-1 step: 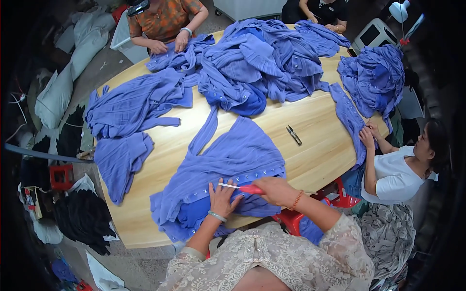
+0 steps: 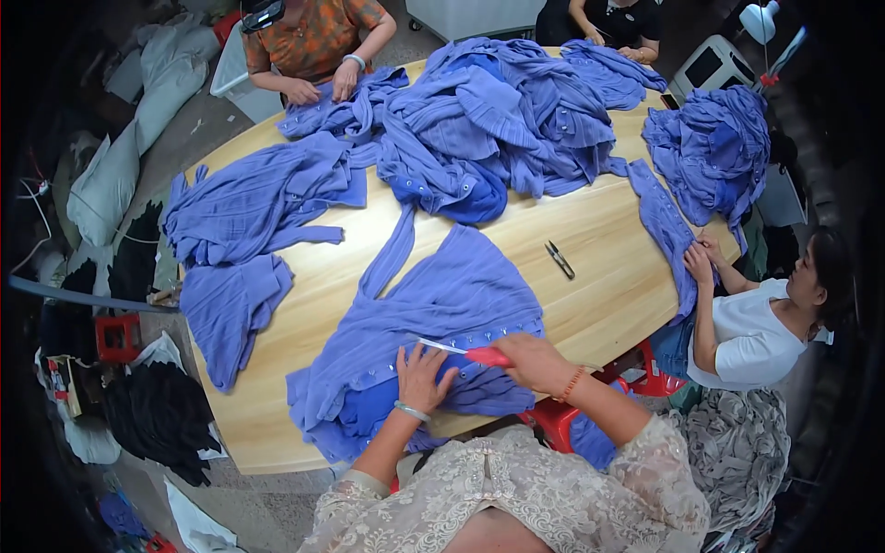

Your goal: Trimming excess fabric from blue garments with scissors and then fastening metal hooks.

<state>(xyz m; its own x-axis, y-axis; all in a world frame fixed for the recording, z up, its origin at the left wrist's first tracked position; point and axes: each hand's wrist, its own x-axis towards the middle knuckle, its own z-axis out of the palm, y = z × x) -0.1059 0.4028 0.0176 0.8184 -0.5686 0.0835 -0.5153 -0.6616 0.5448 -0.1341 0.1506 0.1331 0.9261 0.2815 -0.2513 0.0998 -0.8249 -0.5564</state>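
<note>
A blue-violet pleated garment lies spread at the table's near edge, with a row of small shiny fasteners along its band. My left hand rests on that band, fingers apart, pressing the cloth flat. In my right hand is a red-handled tool with a thin metal shaft, perhaps a screwdriver. Its shaft points left, and the tip is over the band just above my left fingers; whether it touches the cloth I cannot tell. Under the band a brighter blue lining shows.
Thread snips lie on the wooden table to the right. A big heap of blue-violet garments fills the far middle, with more garments at left. Co-workers handle similar garments at far left, far right and the right edge. Red stools stand below.
My right hand has shifted slightly right and the tool's shaft now slants more, its tip a little higher than its handle. My left hand stays on the garment.
</note>
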